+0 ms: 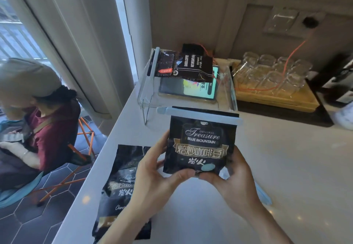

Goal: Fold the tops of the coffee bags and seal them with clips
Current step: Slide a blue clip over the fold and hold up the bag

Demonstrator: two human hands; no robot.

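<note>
I hold a black coffee bag (200, 144) upright above the white counter, my left hand (150, 175) on its left edge and my right hand (235, 178) under its lower right corner. Its top is folded over and a pale blue clip (198, 114) runs across the fold. A second black coffee bag (120, 192) lies flat on the counter to the left, partly under my left forearm, with its top unclipped. A third bag (183, 65), clipped with a pale blue clip (155, 61), rests on the clear acrylic stand. Another blue clip (264, 196) shows behind my right wrist.
The clear stand (145, 94) covers a lit phone (191, 88). A tray of upturned glasses (271, 75) sits at the back right, with an orange cable across it. The counter edge (91, 169) drops off at left, where a person sits on an orange-legged stool.
</note>
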